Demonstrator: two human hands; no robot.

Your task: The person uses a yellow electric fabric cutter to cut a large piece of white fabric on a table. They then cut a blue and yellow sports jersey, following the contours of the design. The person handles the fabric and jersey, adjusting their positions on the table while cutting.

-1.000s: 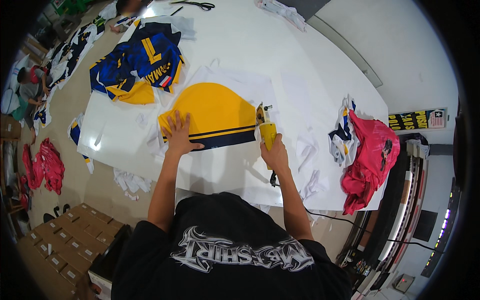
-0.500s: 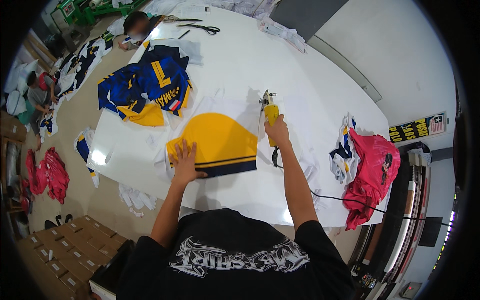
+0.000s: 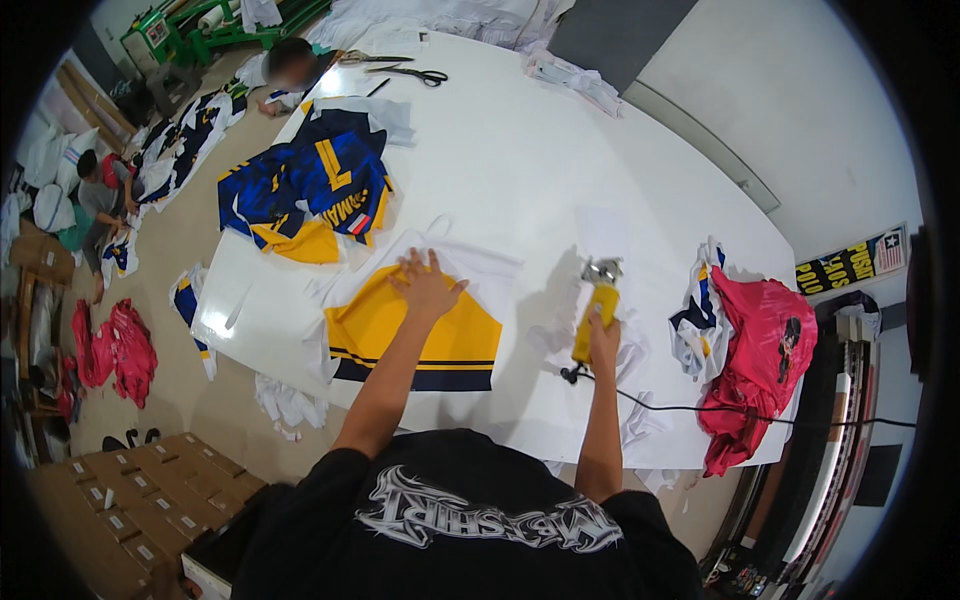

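My left hand [image 3: 428,285] lies with fingers spread on the top of a yellow fabric panel [image 3: 463,335] that has dark navy bands along its near edge. White fabric [image 3: 488,268] shows around the panel's far side. My right hand [image 3: 604,342] is wrapped round the yellow body of an electric fabric cutter [image 3: 598,302], to the right of the panel and apart from it. The cutter's metal head points away from me, and its black cord [image 3: 660,408] runs off to the right. White scraps [image 3: 630,360] lie around my right hand.
Navy-and-yellow jerseys [image 3: 310,190] lie at the table's left. Two pairs of scissors [image 3: 425,76] rest at the far end. Pink fabric [image 3: 755,350] hangs over the right edge, beside white-and-navy pieces [image 3: 697,320]. Brown cartons [image 3: 140,500] stand lower left. Two people are beyond the table's left.
My right hand has drawn the cutter toward me and to the right, away from the panel. My left hand has slid from the panel's left side to its top. The panel has shifted slightly nearer.
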